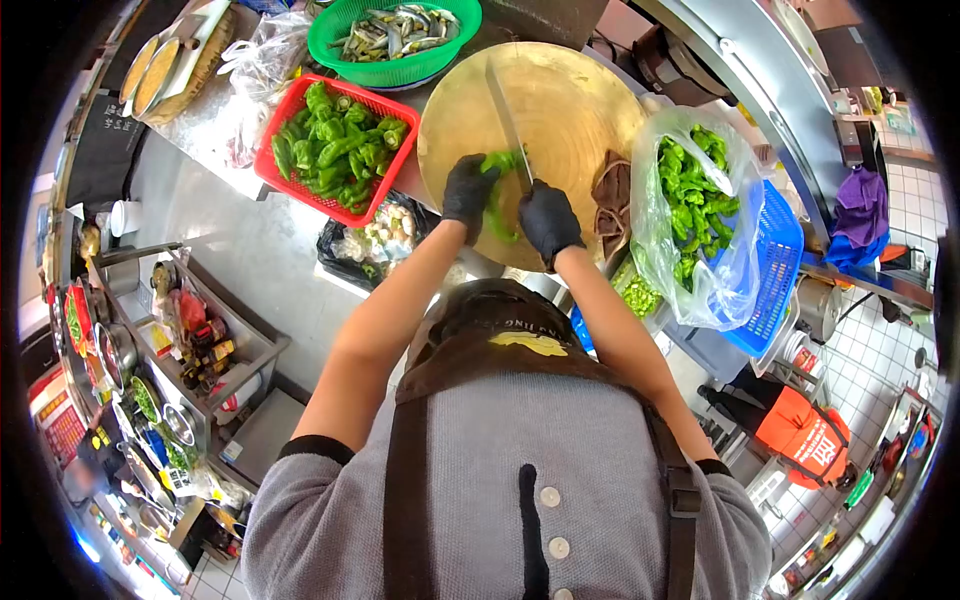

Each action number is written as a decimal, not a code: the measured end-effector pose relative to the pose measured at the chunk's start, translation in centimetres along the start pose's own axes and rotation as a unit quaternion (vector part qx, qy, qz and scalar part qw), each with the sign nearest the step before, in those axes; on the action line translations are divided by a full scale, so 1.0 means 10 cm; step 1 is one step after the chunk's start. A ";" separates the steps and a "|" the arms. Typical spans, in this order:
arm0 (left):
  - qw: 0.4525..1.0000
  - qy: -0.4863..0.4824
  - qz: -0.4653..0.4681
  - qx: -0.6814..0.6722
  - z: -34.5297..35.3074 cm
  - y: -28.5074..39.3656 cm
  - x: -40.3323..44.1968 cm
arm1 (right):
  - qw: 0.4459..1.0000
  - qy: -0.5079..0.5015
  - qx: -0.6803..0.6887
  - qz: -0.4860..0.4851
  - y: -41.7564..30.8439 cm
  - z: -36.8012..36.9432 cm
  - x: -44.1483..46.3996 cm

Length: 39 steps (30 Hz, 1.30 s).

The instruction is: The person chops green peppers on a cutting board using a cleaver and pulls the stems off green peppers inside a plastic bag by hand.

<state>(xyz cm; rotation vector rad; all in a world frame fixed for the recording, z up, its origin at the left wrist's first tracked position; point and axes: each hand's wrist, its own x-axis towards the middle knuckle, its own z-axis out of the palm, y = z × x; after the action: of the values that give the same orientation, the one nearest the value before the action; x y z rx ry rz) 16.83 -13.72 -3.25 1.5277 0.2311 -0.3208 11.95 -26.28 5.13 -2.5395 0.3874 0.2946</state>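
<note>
On the round wooden chopping board [590, 110], my black-gloved left hand [468, 192] has its fingers closed on a green pepper [503, 160]. My right hand [549, 222], also gloved, grips a kitchen knife [508, 115] whose blade points away from me across the board, right beside the pepper. The handle is hidden in my palm. More green pepper [497, 218] lies between my two hands. A folded brown cloth [612, 195] rests on the board's right edge. Left of the board sits a red basket [264, 160] full of whole green peppers [345, 150].
A green basket [318, 35] of small fish stands behind the board. At right, a clear plastic bag [655, 240] of green peppers leans on a blue basket [775, 270]. A black-lined bin [330, 245] holds scraps. A person in an orange top [800, 435] is farther right.
</note>
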 end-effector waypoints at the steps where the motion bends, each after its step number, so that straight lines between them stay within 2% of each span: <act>1: 0.998 0.001 0.028 0.054 -0.03 -0.08 0.05 | 0.999 -0.017 0.006 -0.038 0.11 0.07 0.08; 2: 0.992 0.004 0.058 0.108 -0.06 -0.14 0.12 | 0.996 -0.033 0.013 -0.079 0.27 0.16 0.20; 4: 0.995 -0.004 0.036 0.093 -0.10 0.01 0.05 | 0.992 -0.052 0.099 -0.060 0.30 0.09 0.22; 5: 0.996 -0.011 0.023 0.085 -0.10 0.06 -0.02 | 0.983 -0.057 0.177 0.001 0.31 0.01 0.18; 6: 1.000 -0.022 -0.015 -0.006 -0.09 0.07 -0.02 | 0.964 -0.057 0.253 0.059 0.29 -0.07 0.17; 9: 0.974 -0.083 0.144 0.151 -0.21 0.18 0.26 | 0.995 0.037 0.091 0.030 0.67 -0.07 0.16; 10: 0.911 0.023 0.283 0.300 -0.17 0.16 0.36 | 0.993 0.062 0.098 0.013 0.57 -0.22 0.04; 13: 0.838 0.140 0.315 0.424 -0.14 0.28 0.01 | 0.989 0.110 0.088 -0.052 0.43 -0.59 -0.39; 14: 0.842 0.142 0.244 0.460 -0.19 0.24 -0.18 | 0.986 0.100 0.116 -0.065 0.45 -0.49 -0.49; 15: 0.856 0.123 0.221 0.452 -0.22 0.18 -0.21 | 0.983 0.086 0.145 -0.075 0.44 -0.42 -0.56; 17: 0.881 0.084 0.172 0.433 -0.29 0.03 -0.29 | 0.993 0.036 0.054 -0.102 0.40 -0.33 -0.66; 18: 0.905 0.079 0.197 0.369 -0.35 -0.06 -0.23 | 0.994 0.018 0.048 -0.100 0.32 -0.30 -0.69; 21: 0.887 0.039 0.247 0.389 -0.56 -0.11 -0.07 | 0.991 -0.012 0.007 -0.130 0.26 -0.18 -0.70; 22: 0.878 0.066 0.312 0.357 -0.59 -0.15 -0.01 | 0.988 0.011 0.013 -0.154 0.26 -0.14 -0.70; 25: 0.889 0.025 0.274 0.367 -0.71 -0.18 -0.03 | 0.992 -0.051 -0.019 -0.110 0.18 -0.20 -0.70; 28: 0.896 0.015 0.266 0.356 -0.74 -0.18 -0.01 | 0.990 -0.093 0.009 -0.102 0.16 -0.34 -0.62; 31: 0.881 -0.012 0.260 0.396 -0.78 -0.17 0.09 | 0.989 -0.097 -0.011 -0.112 0.18 -0.37 -0.51; 34: 0.890 -0.019 0.224 0.398 -0.80 -0.18 0.17 | 0.987 -0.140 0.064 -0.054 0.13 -0.28 -0.41; 36: 0.866 -0.041 0.236 0.438 -0.81 -0.21 0.21 | 0.982 -0.149 0.030 -0.112 0.15 -0.19 -0.35; 37: 0.853 -0.053 0.244 0.459 -0.81 -0.16 0.22 | 0.970 -0.138 -0.036 -0.194 0.23 -0.06 -0.31; 39: 0.839 -0.059 0.244 0.482 -0.84 -0.02 0.12 | 0.980 -0.093 -0.060 -0.167 0.35 0.26 -0.29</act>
<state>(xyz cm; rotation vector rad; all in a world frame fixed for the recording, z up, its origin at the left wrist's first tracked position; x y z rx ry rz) 18.36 -5.42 -4.18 2.4753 -0.5079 -0.1058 7.71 -27.02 2.12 -2.6110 -0.1330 0.4312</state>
